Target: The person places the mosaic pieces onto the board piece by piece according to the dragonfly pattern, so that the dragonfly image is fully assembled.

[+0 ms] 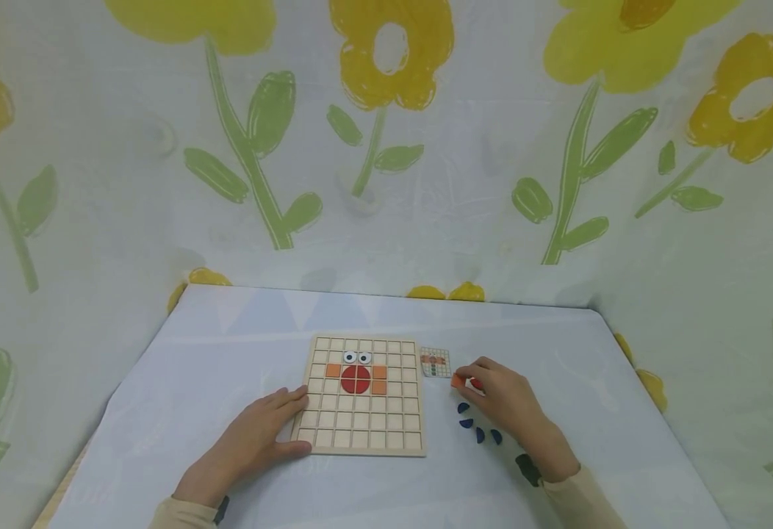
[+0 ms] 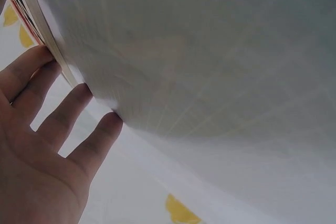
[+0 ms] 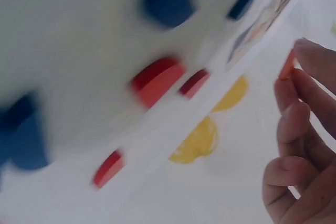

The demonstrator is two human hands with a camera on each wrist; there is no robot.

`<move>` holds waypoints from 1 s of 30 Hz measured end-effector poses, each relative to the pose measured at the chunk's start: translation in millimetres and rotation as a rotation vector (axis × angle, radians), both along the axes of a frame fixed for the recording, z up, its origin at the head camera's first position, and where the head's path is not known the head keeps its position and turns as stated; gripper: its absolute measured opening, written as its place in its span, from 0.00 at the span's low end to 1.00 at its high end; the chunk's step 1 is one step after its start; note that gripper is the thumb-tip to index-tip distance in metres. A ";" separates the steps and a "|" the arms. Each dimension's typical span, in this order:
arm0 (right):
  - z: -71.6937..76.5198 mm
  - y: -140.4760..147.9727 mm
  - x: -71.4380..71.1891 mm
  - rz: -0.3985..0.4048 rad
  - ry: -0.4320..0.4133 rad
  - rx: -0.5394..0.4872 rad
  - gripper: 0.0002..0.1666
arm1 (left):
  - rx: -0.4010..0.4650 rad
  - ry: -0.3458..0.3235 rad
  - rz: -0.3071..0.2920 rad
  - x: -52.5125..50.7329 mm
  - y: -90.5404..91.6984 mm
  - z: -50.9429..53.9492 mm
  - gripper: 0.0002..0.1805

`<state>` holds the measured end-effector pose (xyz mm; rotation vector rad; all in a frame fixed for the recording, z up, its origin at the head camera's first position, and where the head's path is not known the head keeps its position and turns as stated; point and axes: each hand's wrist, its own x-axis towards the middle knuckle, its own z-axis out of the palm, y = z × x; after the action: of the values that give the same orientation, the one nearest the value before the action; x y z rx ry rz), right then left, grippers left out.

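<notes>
A wooden grid board (image 1: 367, 422) lies on the table. On it sit a red disc (image 1: 350, 383) made of quarter pieces, two eye pieces (image 1: 350, 357) above that, and orange square tiles (image 1: 378, 386) at both sides. My left hand (image 1: 247, 441) rests against the board's left edge, fingers extended; the left wrist view shows fingertips (image 2: 107, 124) along the rim. Right of the board, my right hand (image 1: 508, 397) pinches an orange square tile (image 1: 456, 380) between thumb and fingers. In the right wrist view that tile (image 3: 287, 65) appears edge-on.
A small pattern card (image 1: 436, 362) lies beside the board's upper right. Several dark blue pieces (image 1: 466, 423) are scattered below my right hand. Red pieces (image 3: 157, 82) show in the right wrist view, mostly hidden by the hand from above. A flowered cloth (image 1: 466, 184) hangs behind the table.
</notes>
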<state>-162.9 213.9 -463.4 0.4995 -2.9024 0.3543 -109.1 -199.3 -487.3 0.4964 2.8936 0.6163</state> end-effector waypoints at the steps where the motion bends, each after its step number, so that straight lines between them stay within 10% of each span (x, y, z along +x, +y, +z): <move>1: 1.8 -3.8 0.0 0.030 0.033 -0.022 0.17 | 0.001 -0.003 0.001 -0.1 0.0 -0.3 0.48; 7: 9.6 -28.9 -4.6 0.202 0.202 -0.145 0.20 | 0.009 -0.007 0.006 0.9 0.3 0.8 0.47; 30: 23.4 -143.3 -23.9 0.380 0.155 -0.179 0.17 | 0.009 -0.002 -0.010 0.5 -0.5 3.3 0.47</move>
<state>-186.8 70.6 -440.0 1.0005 -2.5857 0.5915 -108.6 -199.8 -484.0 0.5115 2.8856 0.6289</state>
